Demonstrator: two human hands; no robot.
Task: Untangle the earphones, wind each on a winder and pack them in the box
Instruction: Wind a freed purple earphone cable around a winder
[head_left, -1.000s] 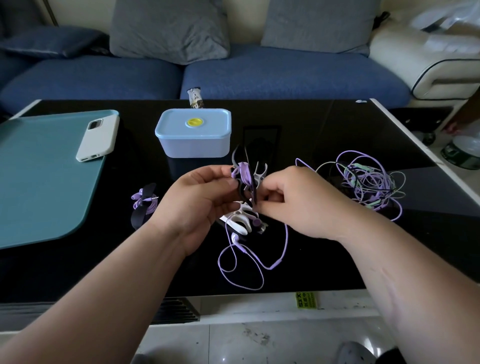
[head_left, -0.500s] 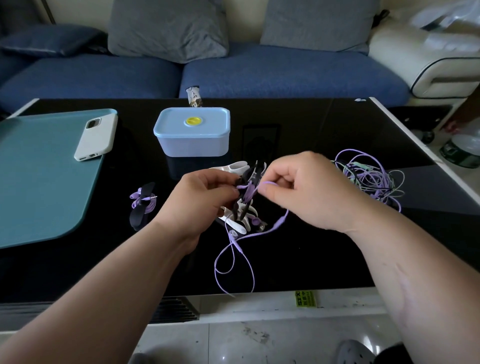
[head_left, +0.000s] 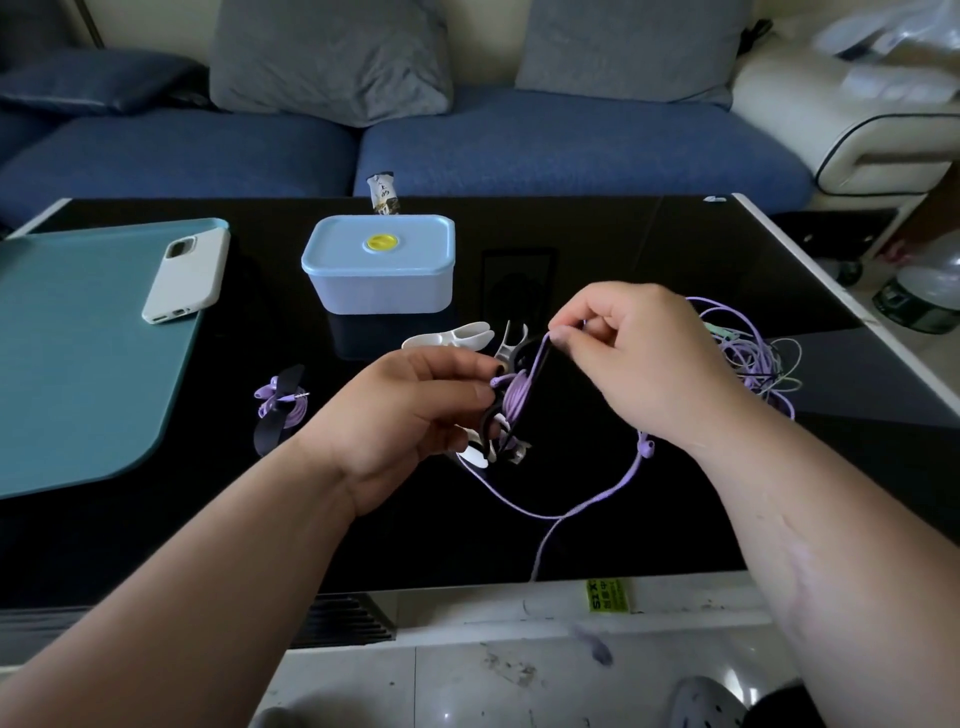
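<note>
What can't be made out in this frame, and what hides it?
Head view only.
Inside of the light blue lidded plastic box: its closed lid hides any packed earphones.
Tangle of purple and green earphone cords: the right hand covers part, so the count is unclear.
Black winder wound with purple cord: the left hand covers part of it.
Yellow sticker on the black table edge: print too small to read.

Two hands are in view: the left hand (head_left: 415, 415) and the right hand (head_left: 639, 358). On the tabletop (head_left: 649, 244) lie one lidded box (head_left: 378, 265), one phone (head_left: 186, 275) and one teal mat (head_left: 78, 364). Two black winders carry purple cord (head_left: 631, 470): the wound winder (head_left: 280, 408) and the held winder (head_left: 514, 402). At least three pale winders (head_left: 449, 338) show; the heap under the hands hides the exact number. One tangle (head_left: 748, 358) mixes purple and green cords, too knotted to count. Two grey cushions (head_left: 332, 57) stand behind.
</note>
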